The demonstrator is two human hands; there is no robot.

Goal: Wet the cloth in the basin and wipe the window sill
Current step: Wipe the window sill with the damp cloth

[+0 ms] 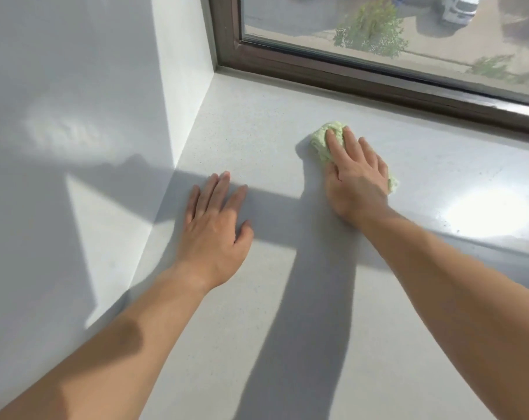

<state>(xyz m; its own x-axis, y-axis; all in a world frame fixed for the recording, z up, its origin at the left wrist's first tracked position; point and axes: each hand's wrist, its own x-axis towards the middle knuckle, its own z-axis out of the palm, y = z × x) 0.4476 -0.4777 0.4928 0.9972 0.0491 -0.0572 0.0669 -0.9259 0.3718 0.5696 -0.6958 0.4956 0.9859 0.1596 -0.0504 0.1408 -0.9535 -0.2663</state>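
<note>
The wiping step is in hand. The right hand [357, 180] lies flat on a pale green cloth [322, 137], fingers straight and pressing down rather than curled round it. The cloth sits on the window sill [257, 122], toward the back and near the brown window frame [348, 77]. The left hand [216, 219] rests open and empty on the sill, well apart from the cloth, as a brace.

To do this well, press evenly through the palm and work in overlapping strokes. Reach into the corner by the side wall [184, 86] and along the frame, where dust likely gathers.

The cloth is bunched into a small, nubbly wad, showing past the fingertips and a little at the wrist side. It is probably damp, since the sill to its right shows a glossy sheen [493, 213], though glare makes that hard to confirm.
</note>
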